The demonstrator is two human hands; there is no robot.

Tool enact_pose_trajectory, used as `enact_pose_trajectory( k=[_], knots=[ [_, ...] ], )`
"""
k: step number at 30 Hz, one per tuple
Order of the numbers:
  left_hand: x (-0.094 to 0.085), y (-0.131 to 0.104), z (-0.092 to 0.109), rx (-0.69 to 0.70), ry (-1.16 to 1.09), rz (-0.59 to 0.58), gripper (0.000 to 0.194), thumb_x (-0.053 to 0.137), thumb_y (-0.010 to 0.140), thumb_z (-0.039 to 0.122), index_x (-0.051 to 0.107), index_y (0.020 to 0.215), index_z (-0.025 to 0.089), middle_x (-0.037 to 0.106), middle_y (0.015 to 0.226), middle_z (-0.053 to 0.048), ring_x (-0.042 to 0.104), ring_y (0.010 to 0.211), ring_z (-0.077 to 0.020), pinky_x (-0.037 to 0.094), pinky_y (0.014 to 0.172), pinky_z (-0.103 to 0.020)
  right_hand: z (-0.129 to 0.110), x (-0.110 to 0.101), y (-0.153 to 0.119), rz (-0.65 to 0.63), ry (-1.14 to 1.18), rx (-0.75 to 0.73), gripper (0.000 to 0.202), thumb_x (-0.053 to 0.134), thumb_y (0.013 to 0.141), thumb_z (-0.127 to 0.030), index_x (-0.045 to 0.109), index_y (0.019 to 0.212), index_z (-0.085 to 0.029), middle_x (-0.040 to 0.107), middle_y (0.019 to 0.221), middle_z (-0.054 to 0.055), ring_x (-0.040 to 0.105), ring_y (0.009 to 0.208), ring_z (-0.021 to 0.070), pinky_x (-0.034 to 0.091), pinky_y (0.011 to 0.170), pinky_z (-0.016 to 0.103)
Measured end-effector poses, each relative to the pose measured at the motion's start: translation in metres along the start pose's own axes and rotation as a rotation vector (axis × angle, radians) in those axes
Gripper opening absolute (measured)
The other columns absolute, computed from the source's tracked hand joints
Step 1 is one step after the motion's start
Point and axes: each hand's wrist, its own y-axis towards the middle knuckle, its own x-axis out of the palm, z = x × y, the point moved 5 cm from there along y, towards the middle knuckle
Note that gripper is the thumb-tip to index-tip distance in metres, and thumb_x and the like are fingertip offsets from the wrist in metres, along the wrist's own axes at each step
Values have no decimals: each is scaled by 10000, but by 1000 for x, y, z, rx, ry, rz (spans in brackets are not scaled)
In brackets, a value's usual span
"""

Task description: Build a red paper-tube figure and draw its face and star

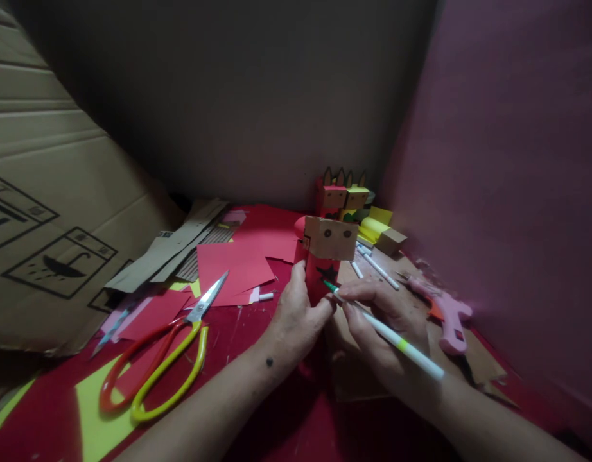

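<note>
In the head view, my left hand (298, 311) is wrapped round the lower part of a red paper figure (320, 266). The figure stands upright and has a brown cardboard head (332, 239) with two dark round eyes. A dark star-like shape shows on its red front. My right hand (385, 321) grips a white marker (390, 335) with a green tip, which meets the figure's front at the dark shape. The marker's back end points down to the right.
Large scissors (197, 314) with red and yellow handles lie at left among red sheets (228, 266) and a yellow sheet (101, 410). Two similar figures (333, 196) stand behind. A pink glue gun (447, 314) lies at right, a cardboard box (50, 192) at far left.
</note>
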Motion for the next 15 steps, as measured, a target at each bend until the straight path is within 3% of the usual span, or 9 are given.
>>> enact_pose_trajectory(
  k=[15],
  knots=[
    [1,0,-1,-35,-18,-3,485,662,788,221,474,1231,157,671,1180,-128,648,1074,-268,499,935,-436,-2,0,1,-17,-10,-22,153,561,886,-122,636,954,-236,706,811,-11,702,755,127,576,686,227]
  ],
)
